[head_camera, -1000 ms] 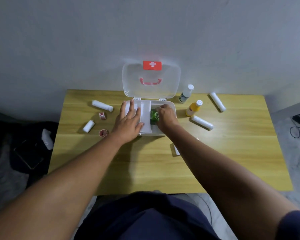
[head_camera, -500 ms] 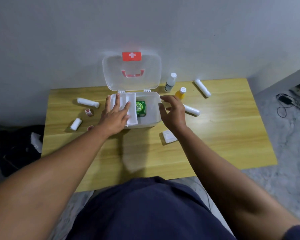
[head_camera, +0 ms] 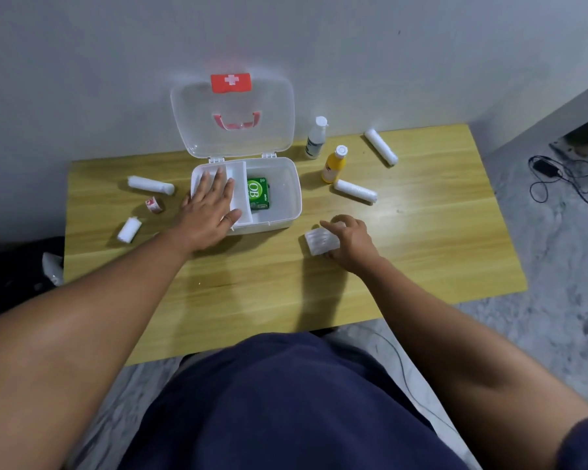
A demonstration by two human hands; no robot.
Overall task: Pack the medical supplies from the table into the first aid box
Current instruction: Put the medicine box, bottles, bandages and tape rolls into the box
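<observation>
The white first aid box (head_camera: pixel 286 195) stands open at the table's far middle, its clear lid (head_camera: pixel 233 120) upright against the wall. A green packet (head_camera: pixel 258 193) lies inside it. My left hand (head_camera: pixel 209 208) lies flat, fingers spread, on the white inner tray (head_camera: pixel 241 195) at the box's left side. My right hand (head_camera: pixel 350 240) closes around a white gauze pack (head_camera: pixel 320 241) on the table in front of the box's right corner. Bandage rolls lie at the left (head_camera: pixel 150 184), (head_camera: pixel 128 229) and at the right (head_camera: pixel 354 191), (head_camera: pixel 381 146).
A clear bottle (head_camera: pixel 316 138) and a yellow bottle (head_camera: pixel 334 164) stand right of the box. A small red-and-white tape roll (head_camera: pixel 153 204) lies at the left. The wooden table (head_camera: pixel 421 252) backs onto a grey wall. Cables (head_camera: pixel 557 178) lie on the floor at the right.
My right hand left the box, leaving the green packet inside, and came back toward me onto the gauze pack. The left hand stayed on the tray. The camera view shifted.
</observation>
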